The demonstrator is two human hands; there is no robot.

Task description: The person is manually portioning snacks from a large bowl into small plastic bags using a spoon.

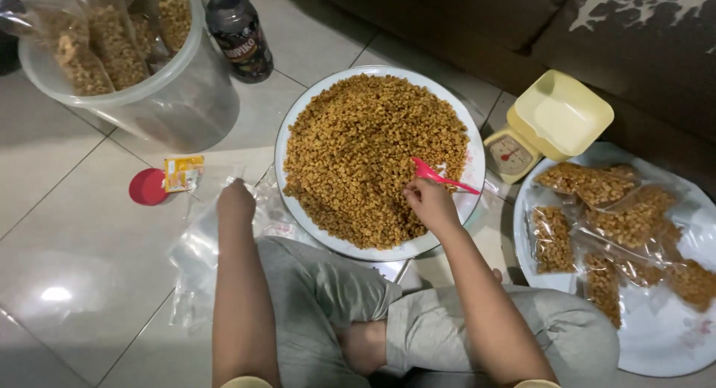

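We take round white tray [298,127], heaped with golden-brown snack pieces [373,157], as landmark.

- Right hand [430,201]: over tray's near-right edge, fingers closed on red plastic spoon [440,177]; spoon tip touching snack heap.
- Left hand [236,201]: just left of tray, resting on clear plastic bags [195,254] on floor; we cannot tell grip, fingers hidden.
- Red lid [147,186] and small orange packet [183,172]: left of tray.
- Clear tub [171,97] holding filled bags: far left of tray; dark jar [239,33] beside it.
- Yellow kitchen scale [544,127]: just right of tray.
- Second tray [664,336] with filled bags [611,216]: right of tray.
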